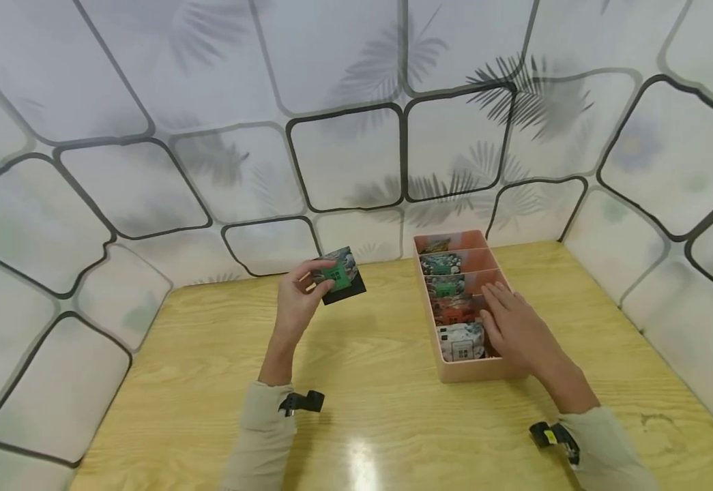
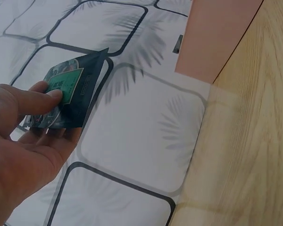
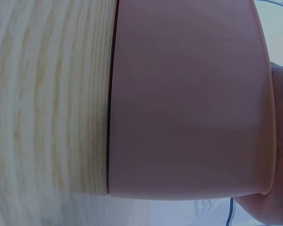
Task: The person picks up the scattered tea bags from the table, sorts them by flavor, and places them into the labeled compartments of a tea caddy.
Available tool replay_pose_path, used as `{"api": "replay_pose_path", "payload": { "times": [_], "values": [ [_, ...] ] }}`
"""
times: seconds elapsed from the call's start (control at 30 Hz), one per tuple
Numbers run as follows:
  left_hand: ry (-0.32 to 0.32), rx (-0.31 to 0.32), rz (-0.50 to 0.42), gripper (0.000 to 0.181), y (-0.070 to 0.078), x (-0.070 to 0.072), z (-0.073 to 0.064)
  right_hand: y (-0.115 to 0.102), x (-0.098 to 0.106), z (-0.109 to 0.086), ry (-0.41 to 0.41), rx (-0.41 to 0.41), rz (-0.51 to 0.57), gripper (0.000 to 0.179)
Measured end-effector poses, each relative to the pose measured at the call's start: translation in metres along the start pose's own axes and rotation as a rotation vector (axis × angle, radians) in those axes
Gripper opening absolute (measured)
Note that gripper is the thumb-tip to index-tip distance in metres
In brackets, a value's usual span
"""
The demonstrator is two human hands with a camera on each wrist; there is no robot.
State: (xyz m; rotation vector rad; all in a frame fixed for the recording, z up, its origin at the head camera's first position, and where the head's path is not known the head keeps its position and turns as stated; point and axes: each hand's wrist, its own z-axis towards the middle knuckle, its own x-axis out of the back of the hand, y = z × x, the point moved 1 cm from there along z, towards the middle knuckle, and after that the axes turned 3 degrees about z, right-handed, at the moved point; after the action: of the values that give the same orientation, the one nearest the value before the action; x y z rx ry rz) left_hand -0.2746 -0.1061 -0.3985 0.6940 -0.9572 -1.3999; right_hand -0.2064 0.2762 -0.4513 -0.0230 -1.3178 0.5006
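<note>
My left hand pinches a small flat packet above the table, thumb on its front and fingers behind. The packet has a green label on a dark patterned cover; a dark piece shows below it in the head view. My right hand lies over the right side of a pink divided box, its fingers extended together over the front compartments. Inside stand a white packet, a red packet and a green-labelled packet. The right fingertips are hidden in the right wrist view.
Further packets sit in the box's rear compartments, split by thin dividers. The light wooden table runs back to a white wall covering with black outlines and grey leaves. The box stands near the back, right of centre.
</note>
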Motion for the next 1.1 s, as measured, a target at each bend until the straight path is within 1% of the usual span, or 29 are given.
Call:
{"api": "replay_pose_path", "payload": {
  "times": [0.17,0.3,0.4,0.57,0.7,0.83,0.97,1.1],
  "values": [
    [-0.012,-0.010,-0.032,0.025,-0.001,-0.021,0.006,0.002,0.001,0.001,-0.009,-0.003,-0.008,0.054],
    [-0.033,-0.032,-0.050,0.023,0.003,-0.040,0.014,0.002,0.001,0.000,-0.007,0.001,-0.008,0.054],
    [-0.054,-0.056,-0.038,0.023,0.004,-0.056,0.021,0.001,0.001,0.000,-0.002,0.001,-0.007,0.054],
    [-0.085,-0.066,-0.020,0.023,0.003,-0.079,0.029,0.001,0.002,0.000,-0.013,0.005,-0.019,0.054],
    [-0.091,-0.061,-0.031,0.023,0.002,-0.092,0.031,0.001,0.002,0.000,-0.021,0.009,-0.031,0.054],
    [-0.109,-0.078,-0.033,0.023,0.000,-0.104,0.035,0.001,0.002,0.000,-0.011,0.006,-0.035,0.054],
    [-0.136,-0.080,-0.014,0.022,-0.003,-0.116,0.040,0.001,0.001,0.000,-0.005,0.004,-0.023,0.054],
    [-0.163,-0.079,0.032,0.022,-0.003,-0.128,0.046,-0.001,0.002,0.001,-0.008,0.001,-0.019,0.053]
  ]
}}
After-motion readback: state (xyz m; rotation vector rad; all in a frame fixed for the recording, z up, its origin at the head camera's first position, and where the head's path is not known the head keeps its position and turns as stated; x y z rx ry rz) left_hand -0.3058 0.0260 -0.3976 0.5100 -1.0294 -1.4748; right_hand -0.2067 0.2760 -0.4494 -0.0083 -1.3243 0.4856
